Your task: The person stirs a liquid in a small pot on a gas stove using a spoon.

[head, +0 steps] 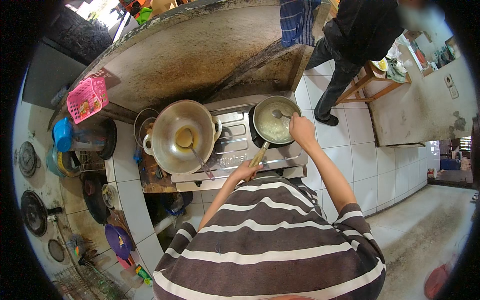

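My left hand (245,170) grips the handle of a saucepan (260,112), which sits on the right burner of a steel Rinhai gas stove (228,146). Pale, bubbly liquid fills part of the saucepan. Over its right rim, my right hand (302,129) holds a metal spoon (277,113), its bowl above or in the liquid; which of the two I cannot tell. On the stove's left side stands a large two-handled metal pot (165,146) with a little brownish liquid at its bottom. A ladle (197,155) rests in that pot, its handle leaning over the near rim.
A stained partition wall (180,56) rises behind the stove. A person in dark clothes (345,45) stands beyond it at the right, near a wooden stool (369,80). At the left are a pink plastic basket (88,99), a blue jug (62,135) and a purple basin (118,240).
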### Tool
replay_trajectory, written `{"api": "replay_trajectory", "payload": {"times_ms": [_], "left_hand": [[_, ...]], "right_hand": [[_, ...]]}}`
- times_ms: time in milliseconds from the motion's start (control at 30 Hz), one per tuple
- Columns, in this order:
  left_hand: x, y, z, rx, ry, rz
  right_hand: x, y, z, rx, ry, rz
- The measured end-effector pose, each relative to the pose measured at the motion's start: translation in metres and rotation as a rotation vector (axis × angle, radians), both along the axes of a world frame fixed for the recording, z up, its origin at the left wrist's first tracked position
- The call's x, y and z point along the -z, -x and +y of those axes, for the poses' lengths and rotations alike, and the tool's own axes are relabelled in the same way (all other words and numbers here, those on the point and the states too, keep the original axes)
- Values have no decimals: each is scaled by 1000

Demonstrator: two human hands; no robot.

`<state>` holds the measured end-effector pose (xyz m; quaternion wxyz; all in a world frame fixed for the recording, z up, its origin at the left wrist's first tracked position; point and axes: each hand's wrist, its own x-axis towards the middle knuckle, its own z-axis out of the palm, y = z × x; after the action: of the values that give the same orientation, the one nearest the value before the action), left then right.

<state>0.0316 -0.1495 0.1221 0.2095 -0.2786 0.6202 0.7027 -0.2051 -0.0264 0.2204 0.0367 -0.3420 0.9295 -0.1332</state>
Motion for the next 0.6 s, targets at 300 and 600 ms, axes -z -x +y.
{"api": "replay_trajectory", "payload": {"times_ms": [300,600], "left_hand": [[-2,3,0,-23,-41,0],[0,1,2,-22,-30,2]], "right_hand": [[39,4,6,-84,-19,-36],[28,-6,11,-114,141,-113]]}}
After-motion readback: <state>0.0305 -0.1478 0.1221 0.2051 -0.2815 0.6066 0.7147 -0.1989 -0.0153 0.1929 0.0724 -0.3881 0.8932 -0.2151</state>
